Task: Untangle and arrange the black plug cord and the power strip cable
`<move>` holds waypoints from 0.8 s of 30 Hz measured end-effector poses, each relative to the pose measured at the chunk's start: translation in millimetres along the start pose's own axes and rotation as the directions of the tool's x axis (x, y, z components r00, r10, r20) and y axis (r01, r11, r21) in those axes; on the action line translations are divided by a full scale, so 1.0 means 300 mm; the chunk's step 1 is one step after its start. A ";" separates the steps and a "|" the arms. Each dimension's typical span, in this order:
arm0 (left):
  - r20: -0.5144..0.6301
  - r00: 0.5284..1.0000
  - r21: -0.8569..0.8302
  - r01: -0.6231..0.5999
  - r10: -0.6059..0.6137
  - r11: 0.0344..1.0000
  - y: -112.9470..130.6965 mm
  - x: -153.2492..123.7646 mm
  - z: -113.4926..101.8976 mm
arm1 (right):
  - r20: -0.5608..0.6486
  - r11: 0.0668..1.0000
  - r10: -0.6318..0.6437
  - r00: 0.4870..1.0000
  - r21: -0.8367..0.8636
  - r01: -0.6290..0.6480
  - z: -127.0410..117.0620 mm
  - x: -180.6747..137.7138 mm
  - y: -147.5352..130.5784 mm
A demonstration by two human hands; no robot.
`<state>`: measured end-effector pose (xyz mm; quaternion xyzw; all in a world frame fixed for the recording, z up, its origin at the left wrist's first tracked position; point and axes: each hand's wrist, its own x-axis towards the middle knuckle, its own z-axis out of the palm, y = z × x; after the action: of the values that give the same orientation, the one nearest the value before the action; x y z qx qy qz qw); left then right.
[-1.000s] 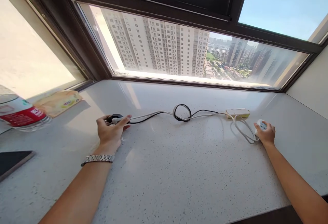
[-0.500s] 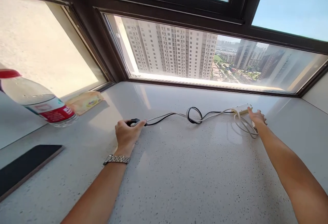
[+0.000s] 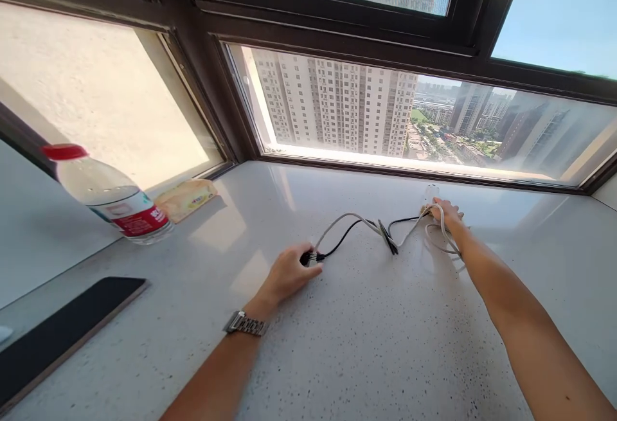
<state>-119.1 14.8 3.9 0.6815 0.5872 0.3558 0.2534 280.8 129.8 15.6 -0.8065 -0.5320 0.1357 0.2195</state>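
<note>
On the speckled white sill (image 3: 366, 344) my left hand (image 3: 288, 274) is closed round the black plug end of two cords. A black cord and a white cord (image 3: 354, 225) run together from that hand, cross in a loose knot, and reach my right hand (image 3: 446, 213). My right hand lies over the far end of the cords, where a loop of white cable (image 3: 441, 241) sits and a small power strip is mostly hidden beneath it. A metal watch (image 3: 245, 324) is on my left wrist.
A water bottle (image 3: 113, 199) with a red cap and red label stands at the left, with a yellow tissue pack (image 3: 189, 197) behind it. A dark flat slab (image 3: 62, 328) lies at the near left. Dark window frames border the sill at the back.
My left hand has slid right and toward me with the plug end, so the cords have gone slack and bunched. My right hand has moved onto the power strip. The view has panned left.
</note>
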 end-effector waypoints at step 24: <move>-0.203 0.954 0.530 0.295 -0.219 0.795 0.037 0.154 0.033 | 0.221 0.619 -0.129 0.967 0.780 -0.095 0.019 -0.436 0.071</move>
<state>-101.7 58.8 14.8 0.6143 0.7673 0.1764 0.0515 243.4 3.8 -1.8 -0.5999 -0.4504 0.4547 0.4802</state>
